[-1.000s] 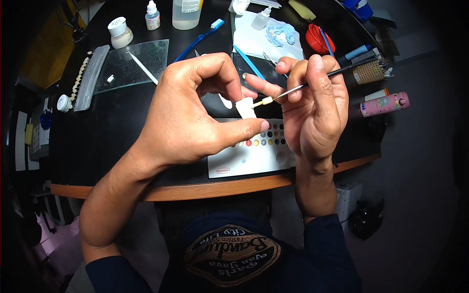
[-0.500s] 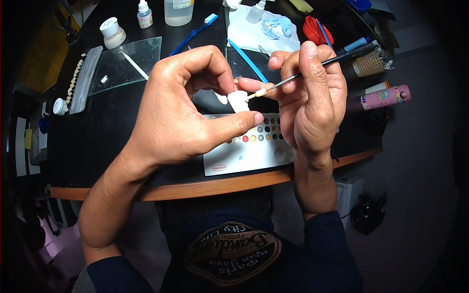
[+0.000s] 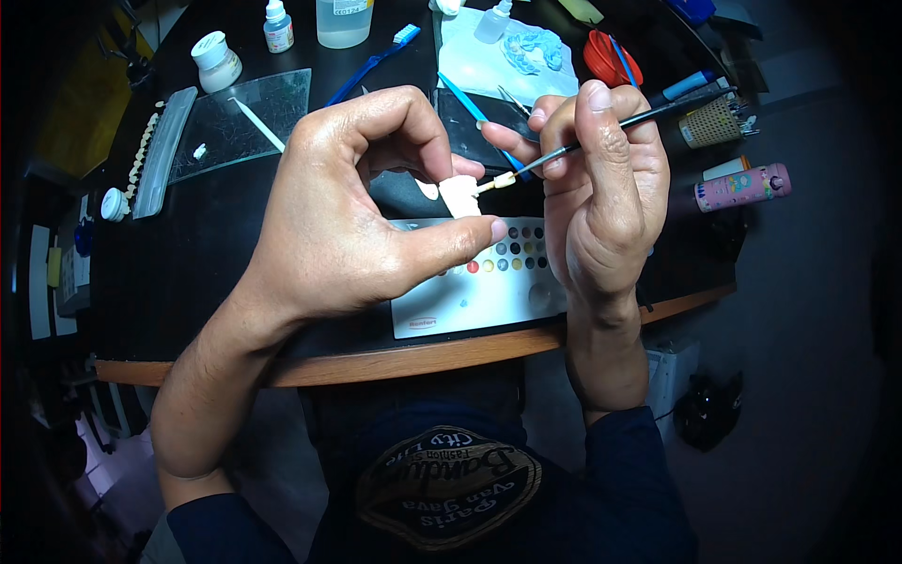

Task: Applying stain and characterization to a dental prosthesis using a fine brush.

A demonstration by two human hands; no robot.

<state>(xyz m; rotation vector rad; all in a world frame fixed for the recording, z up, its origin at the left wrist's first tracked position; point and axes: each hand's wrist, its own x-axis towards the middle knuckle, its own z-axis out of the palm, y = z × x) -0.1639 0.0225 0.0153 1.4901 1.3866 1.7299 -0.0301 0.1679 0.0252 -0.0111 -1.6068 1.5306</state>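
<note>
Between the thumb and fingers of my left hand [image 3: 348, 207] sits a small, chalky white block [image 3: 459, 195], which looks like a plaster dental model. My right hand [image 3: 606, 179] grips a slim brush-like tool [image 3: 648, 114] with a dark handle and a metal neck. The tool's cream-coloured tip [image 3: 500, 181] reaches the block's right side. Whether that tip is bristle or a small piece stuck on the end, I cannot tell. My right index finger is stretched away from the block. Below both hands lies a white palette card [image 3: 470, 305] with rows of coloured dots.
A glass plate [image 3: 240, 127] bears a white stick [image 3: 257, 125]. Left of it stands a long tray [image 3: 166, 155] beside a row of tooth-shaped pieces. Bottles, a jar [image 3: 216, 62], a blue toothbrush [image 3: 373, 64] and a white cloth [image 3: 465, 56] are farther back; a pink bottle [image 3: 742, 188] is right.
My right index finger has lifted up and away from the block. Both hands keep their hold in nearly the same place. The light over the table has turned bluer.
</note>
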